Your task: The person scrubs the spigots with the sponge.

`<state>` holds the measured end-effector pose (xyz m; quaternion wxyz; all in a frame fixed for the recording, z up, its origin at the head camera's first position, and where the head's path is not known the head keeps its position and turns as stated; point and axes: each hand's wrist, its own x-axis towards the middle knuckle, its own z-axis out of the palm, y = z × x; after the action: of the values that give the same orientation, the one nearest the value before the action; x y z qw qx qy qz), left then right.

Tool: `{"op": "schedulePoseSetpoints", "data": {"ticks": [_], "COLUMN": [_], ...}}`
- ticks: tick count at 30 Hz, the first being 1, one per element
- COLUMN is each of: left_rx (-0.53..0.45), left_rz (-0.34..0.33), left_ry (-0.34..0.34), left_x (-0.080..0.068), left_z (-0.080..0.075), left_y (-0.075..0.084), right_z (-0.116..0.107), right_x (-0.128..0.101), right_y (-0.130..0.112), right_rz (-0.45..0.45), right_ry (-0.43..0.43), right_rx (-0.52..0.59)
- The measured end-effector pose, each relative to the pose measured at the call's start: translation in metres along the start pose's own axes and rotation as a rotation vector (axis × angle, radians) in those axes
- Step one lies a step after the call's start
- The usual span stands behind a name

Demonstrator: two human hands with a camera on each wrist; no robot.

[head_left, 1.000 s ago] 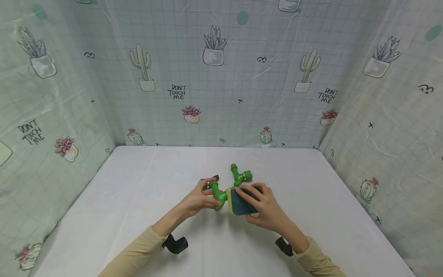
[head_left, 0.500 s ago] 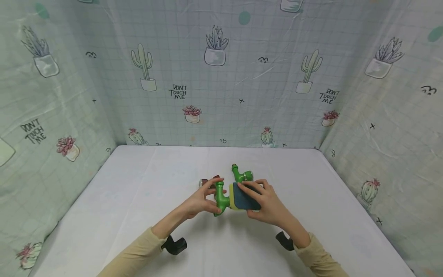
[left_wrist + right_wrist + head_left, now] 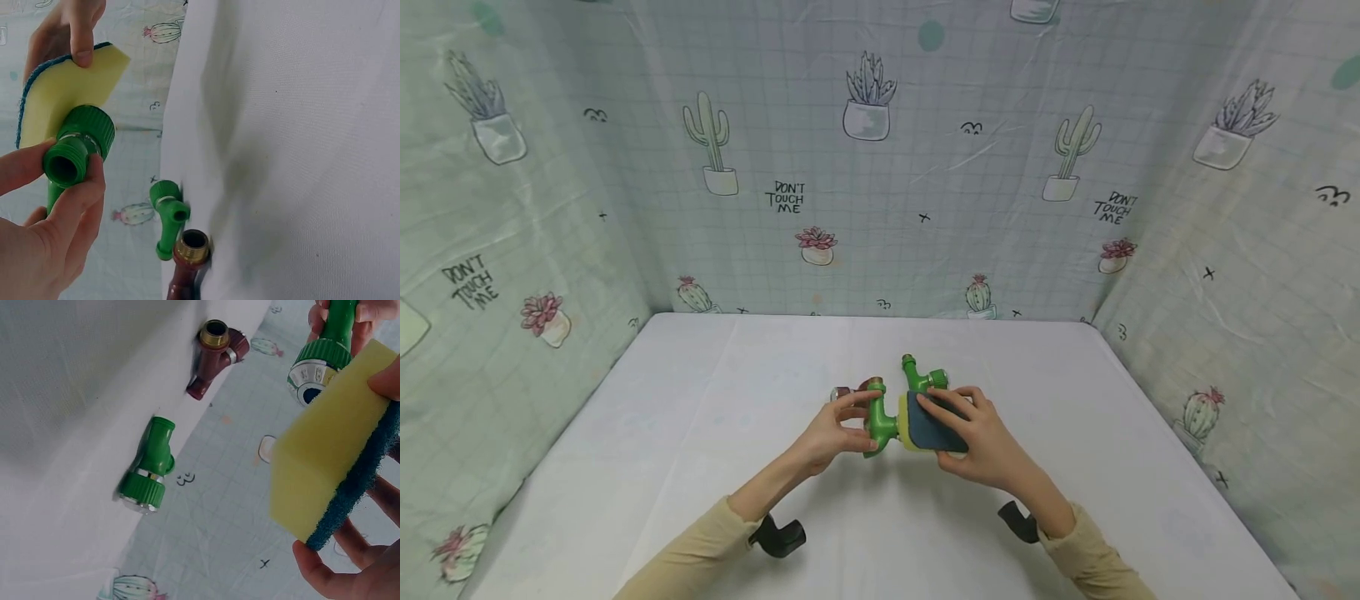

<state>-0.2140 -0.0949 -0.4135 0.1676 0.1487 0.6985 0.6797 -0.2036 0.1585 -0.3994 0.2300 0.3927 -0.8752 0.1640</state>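
Note:
A green plastic tap is pinched between the thumb and fingers of my left hand, raised off the table. Its threaded open inlet faces the left wrist camera. My right hand grips a sponge with yellow foam and a dark blue-green scouring side. The yellow foam is turned toward the held tap and meets its knob end in the head view. Beyond the hands, a second green tap lies on the table. A dark red tap with a brass-coloured threaded end lies near it, partly hidden behind my left hand in the head view.
The white table runs back to a cloth backdrop printed with cacti, with more cloth on both sides. Black curved pieces show beneath each wrist.
The held tap has shifted slightly right and stands a little more upright. The sponge has moved slightly right and up with my right hand. The taps on the table stay put.

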Motion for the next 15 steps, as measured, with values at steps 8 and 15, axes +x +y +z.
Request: {"op": "schedulePoseSetpoints", "data": {"ticks": [8,15], "left_rx": [0.039,0.052], "left_rz": [0.020,0.005], "left_ry": [-0.015,-0.067], "left_x": [0.0002,-0.0009], "left_z": [-0.0009,-0.0025], "left_y": [-0.0007,0.0015], "right_z": [-0.0016,-0.0032], "right_x": [-0.0044,-0.0043], "right_y": [-0.0010,0.0037], "right_rz": [-0.030,0.009], "right_ry": [-0.018,-0.011], "right_rx": [0.010,0.019]}}
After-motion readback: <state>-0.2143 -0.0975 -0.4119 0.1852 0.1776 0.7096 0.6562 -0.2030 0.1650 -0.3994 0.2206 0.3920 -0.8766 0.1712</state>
